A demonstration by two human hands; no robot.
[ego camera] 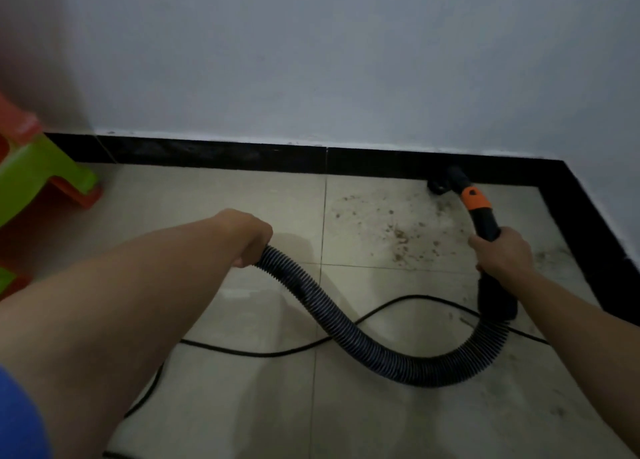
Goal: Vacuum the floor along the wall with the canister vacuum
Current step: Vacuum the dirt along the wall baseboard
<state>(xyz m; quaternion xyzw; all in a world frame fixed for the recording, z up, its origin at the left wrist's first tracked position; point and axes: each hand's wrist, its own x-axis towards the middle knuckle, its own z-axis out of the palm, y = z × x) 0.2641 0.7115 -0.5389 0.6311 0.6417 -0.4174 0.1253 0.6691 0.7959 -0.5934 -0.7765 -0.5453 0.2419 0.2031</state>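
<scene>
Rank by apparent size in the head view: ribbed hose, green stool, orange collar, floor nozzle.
1. ribbed hose
2. green stool, partly out of frame
3. orange collar and floor nozzle look alike; unranked

Black ribbed hose [381,358] snakes over tiled floor [242,406] — orange-collared wand [485,223], nozzle [440,185] at the black skirting [207,154].

Lime-green plastic stool [31,171] at far left, nested w/ an orange-red plastic stool [78,195] (both cut off by frame edge); more green & orange bits below, blurred.
</scene>
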